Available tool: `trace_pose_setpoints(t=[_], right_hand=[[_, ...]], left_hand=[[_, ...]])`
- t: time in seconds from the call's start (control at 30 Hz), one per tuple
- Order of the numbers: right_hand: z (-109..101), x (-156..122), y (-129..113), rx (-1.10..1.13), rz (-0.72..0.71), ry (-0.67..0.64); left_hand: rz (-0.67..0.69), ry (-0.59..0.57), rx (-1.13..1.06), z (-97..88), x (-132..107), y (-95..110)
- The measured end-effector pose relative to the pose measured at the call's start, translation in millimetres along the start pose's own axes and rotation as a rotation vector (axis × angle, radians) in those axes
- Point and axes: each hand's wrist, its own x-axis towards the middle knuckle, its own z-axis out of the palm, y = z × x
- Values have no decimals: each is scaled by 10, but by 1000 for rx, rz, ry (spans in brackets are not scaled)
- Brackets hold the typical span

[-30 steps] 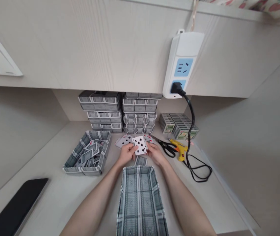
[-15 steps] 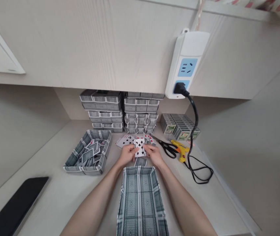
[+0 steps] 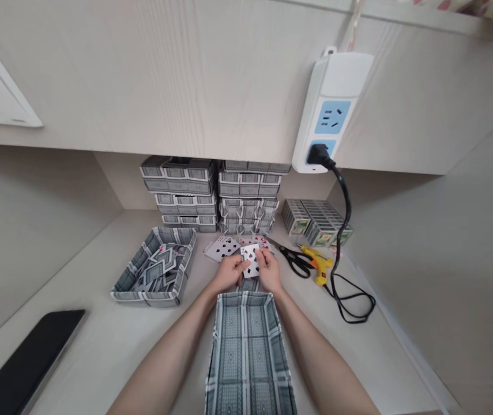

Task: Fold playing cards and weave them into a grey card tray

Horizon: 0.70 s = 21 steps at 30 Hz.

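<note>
Both of my hands meet over the desk, just beyond a tray made of playing cards. My left hand and my right hand pinch the same face-up spade playing card between them, fingers closed on its edges. A face-down card lies under my hands. More face-up cards are spread on the desk behind them.
A second card tray with loose cards sits to the left. Stacks of card trays stand at the back, card boxes to the right. Scissors, a yellow glue gun with black cable, a power strip and a black phone are also here.
My hands have drawn closer together on the card, which now looks narrower and more covered by my fingers. The view has shifted slightly.
</note>
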Motion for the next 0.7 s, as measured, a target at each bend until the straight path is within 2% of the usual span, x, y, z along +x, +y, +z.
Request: trace_pose_setpoints(t=[0.2, 0.3, 0.47, 0.6, 0.7], right_hand=[[23, 14, -28, 9, -16, 56], [26, 25, -44, 55, -12, 25], [68, 26, -16, 244, 39, -111], [94, 13, 17, 326, 133, -174], [91, 0, 22, 333, 143, -206]], left_hand=[[-5, -16, -11, 14, 25, -47], [22, 89, 3, 2, 52, -83], [102, 327, -28, -12, 88, -119], [129, 409, 62, -14, 73, -120], [119, 447, 142, -20, 55, -124]])
